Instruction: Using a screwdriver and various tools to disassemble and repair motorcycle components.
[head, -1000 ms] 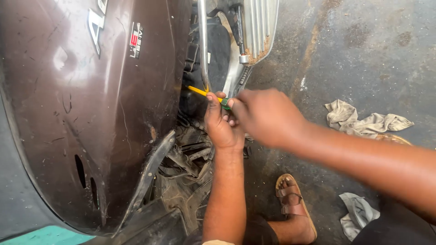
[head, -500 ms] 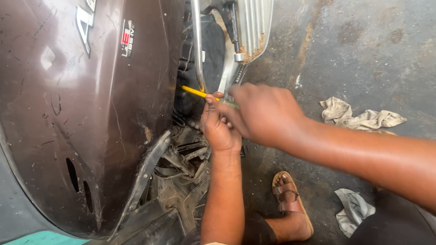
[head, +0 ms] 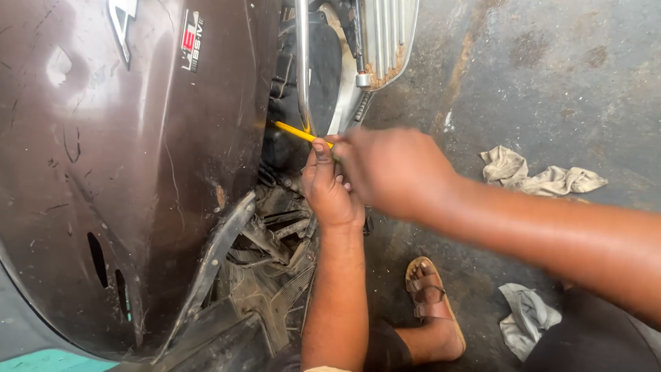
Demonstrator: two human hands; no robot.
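Observation:
A thin yellow tool (head: 295,131) points left into the dark gap between the scooter's brown body panel (head: 138,179) and its engine parts. My left hand (head: 330,186) reaches up from below and pinches the tool's shaft between thumb and fingers. My right hand (head: 396,172) comes in from the right and closes over the tool's rear end, hiding the handle. It is blurred. Both hands touch each other just below a chrome bar (head: 303,69).
Dirty engine fins and black plastic parts (head: 275,241) lie below the hands. A ribbed metal footrest plate (head: 385,34) is at the top. My sandalled foot (head: 430,303) rests on the concrete floor. Crumpled rags lie at the right (head: 537,179) and lower right (head: 523,324).
Both hands stay on the yellow tool. They have drifted slightly left and up along the gap, and the right hand is now blurred.

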